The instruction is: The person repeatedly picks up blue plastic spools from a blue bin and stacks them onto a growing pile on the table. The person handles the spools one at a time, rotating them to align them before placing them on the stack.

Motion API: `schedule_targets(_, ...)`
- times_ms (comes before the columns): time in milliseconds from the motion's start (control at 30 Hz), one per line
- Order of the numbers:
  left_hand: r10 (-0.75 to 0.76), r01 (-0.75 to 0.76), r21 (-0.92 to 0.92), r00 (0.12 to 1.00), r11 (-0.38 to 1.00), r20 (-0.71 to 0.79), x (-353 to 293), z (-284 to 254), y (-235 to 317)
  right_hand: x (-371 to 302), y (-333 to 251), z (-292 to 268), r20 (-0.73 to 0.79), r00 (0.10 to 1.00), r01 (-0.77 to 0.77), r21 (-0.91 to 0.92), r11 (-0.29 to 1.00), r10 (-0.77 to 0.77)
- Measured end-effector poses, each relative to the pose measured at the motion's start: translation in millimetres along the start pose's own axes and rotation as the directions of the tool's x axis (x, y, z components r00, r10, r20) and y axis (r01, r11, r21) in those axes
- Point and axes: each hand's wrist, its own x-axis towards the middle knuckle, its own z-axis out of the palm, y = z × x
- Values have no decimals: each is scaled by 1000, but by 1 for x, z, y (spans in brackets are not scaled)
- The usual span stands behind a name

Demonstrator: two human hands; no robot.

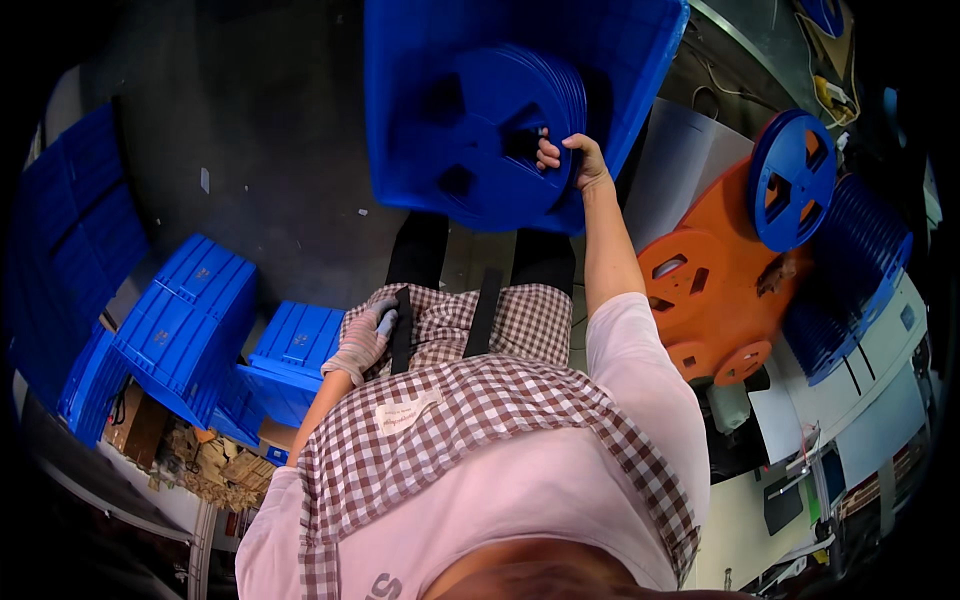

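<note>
Inside the large blue bin (640, 60) ahead of me lies a stack of blue plastic reels (490, 125) with cut-out windows. My right hand (580, 160) is bare and grips the right edge of the top of this stack. Its fingers reach into a cut-out while the thumb lies over the rim; how many reels it holds, I cannot tell. Low at my left side, my left hand (365, 340) wears a pale glove with grey fingertips. It rests against the brown checked apron (460, 400) beside a black strap (401, 330), fingers somewhat apart and nothing visible in them.
Closed blue crates (190, 320) stand at left, with a stack of blue panels (75, 230) behind them. On the right are large orange reels (700, 270), a blue reel (792, 180) leaning on them, and a row of blue reels (850, 270) on a white surface.
</note>
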Motion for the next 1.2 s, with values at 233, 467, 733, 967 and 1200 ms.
schedule_targets(233,-83,83,-13,997,996,6,3,1,27,56,1,44,-17,994,-108,-95,990,106)
schedule_targets(467,-116,114,-112,993,987,-15,6,4,13,147,14,26,-398,913,-65,-358,932,-89)
schedule_targets(733,-101,85,-197,992,977,-73,-3,11,3,160,48,26,-417,879,66,-379,923,-233)
schedule_targets(967,-86,79,-105,995,991,-60,7,4,17,119,34,11,-614,662,-143,-667,731,-431)
schedule_targets(1200,-94,95,-43,995,995,17,16,-2,24,44,78,47,-592,514,-287,-800,526,-620)
